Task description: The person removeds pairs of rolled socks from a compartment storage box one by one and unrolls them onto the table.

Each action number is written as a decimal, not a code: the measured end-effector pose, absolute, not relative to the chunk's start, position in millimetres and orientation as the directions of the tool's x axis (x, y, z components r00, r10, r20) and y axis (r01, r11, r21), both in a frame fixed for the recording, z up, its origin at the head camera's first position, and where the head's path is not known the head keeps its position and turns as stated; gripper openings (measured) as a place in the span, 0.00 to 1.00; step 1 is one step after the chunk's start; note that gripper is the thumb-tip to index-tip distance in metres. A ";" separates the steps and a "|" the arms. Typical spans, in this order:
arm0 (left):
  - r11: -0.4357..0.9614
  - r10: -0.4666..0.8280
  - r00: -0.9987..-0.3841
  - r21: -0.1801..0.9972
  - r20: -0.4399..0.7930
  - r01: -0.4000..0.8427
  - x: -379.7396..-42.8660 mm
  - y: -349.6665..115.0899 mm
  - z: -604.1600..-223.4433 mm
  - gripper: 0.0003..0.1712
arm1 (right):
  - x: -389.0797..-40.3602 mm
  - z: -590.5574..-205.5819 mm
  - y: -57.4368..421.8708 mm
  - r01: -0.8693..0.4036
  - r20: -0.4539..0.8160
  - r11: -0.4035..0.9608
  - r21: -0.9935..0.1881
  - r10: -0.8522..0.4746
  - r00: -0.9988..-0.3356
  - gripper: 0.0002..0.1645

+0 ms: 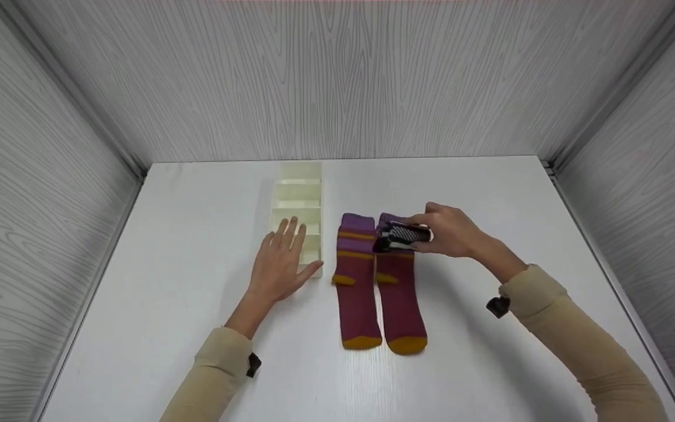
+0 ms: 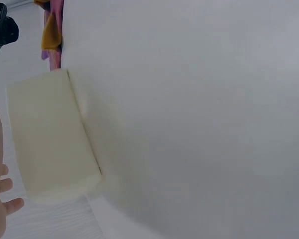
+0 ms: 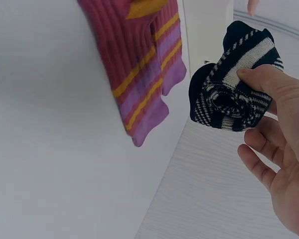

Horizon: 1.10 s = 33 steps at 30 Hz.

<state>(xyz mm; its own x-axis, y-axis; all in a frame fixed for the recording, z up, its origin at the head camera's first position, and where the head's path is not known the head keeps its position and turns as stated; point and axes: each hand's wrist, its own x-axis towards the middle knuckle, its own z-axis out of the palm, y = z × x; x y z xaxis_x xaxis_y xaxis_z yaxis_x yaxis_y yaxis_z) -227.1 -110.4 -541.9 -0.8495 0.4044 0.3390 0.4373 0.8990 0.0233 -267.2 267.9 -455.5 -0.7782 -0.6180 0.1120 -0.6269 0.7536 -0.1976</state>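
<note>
My right hand (image 1: 453, 231) pinches a rolled black-and-white patterned sock (image 3: 244, 74) between thumb and fingers. It holds the roll above the upper part of two maroon socks; the coiled end shows in the right wrist view. The left maroon sock (image 1: 358, 302) and the right maroon sock (image 1: 401, 308) lie flat side by side, with purple striped cuffs and mustard heels and toes. My left hand (image 1: 279, 266), fingers straight and thumb spread, is over the near left part of a cream divided box (image 1: 299, 193). Whether it touches the box I cannot tell.
The white table (image 1: 167, 281) carries the box left of the maroon socks. Grey wood-grain panels stand at the back (image 1: 337, 82), on the left (image 1: 33, 193) and on the right (image 1: 636, 164).
</note>
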 end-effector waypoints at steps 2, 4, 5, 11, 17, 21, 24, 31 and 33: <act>0.878 0.440 -0.807 0.000 0.393 0.479 -225.0 -94.4 -543.0 0.47 | -259.0 -456.5 279.9 -0.607 0.100 0.767 -0.207 -0.600 -0.793 0.27; 0.856 0.473 -0.764 -0.021 0.438 0.517 -222.0 -78.1 -543.1 0.45 | -252.2 -457.7 289.6 -0.590 0.091 0.779 -0.213 -0.585 -0.806 0.27; 0.844 0.487 -0.743 -0.027 0.459 0.536 -220.5 -69.7 -543.4 0.44 | -249.0 -458.3 293.9 -0.583 0.087 0.783 -0.215 -0.579 -0.810 0.26; 0.764 0.572 -0.650 -0.038 0.500 0.644 -212.1 -17.4 -545.3 0.40 | -230.4 -465.5 317.2 -0.549 0.070 0.805 -0.226 -0.549 -0.833 0.26; 0.717 0.635 -0.626 -0.042 0.453 0.696 -203.2 29.7 -543.1 0.42 | -215.3 -472.7 336.4 -0.509 0.026 0.829 -0.231 -0.518 -0.855 0.26; 0.696 0.662 -0.624 -0.034 0.415 0.717 -197.4 56.0 -541.3 0.42 | -206.3 -476.0 347.6 -0.500 0.012 0.832 -0.240 -0.513 -0.858 0.25; 0.687 0.691 -0.624 -0.062 0.365 0.724 -192.5 73.2 -540.1 0.42 | -199.9 -478.8 355.2 -0.493 -0.007 0.832 -0.253 -0.512 -0.859 0.24; 0.661 0.735 -0.617 -0.095 0.282 0.744 -182.9 100.3 -539.1 0.41 | -189.9 -486.5 362.4 -0.493 -0.039 0.822 -0.285 -0.524 -0.851 0.24; 0.650 0.746 -0.603 -0.111 0.284 0.752 -181.7 104.2 -540.4 0.39 | -188.1 -487.5 361.8 -0.497 -0.043 0.816 -0.297 -0.531 -0.846 0.24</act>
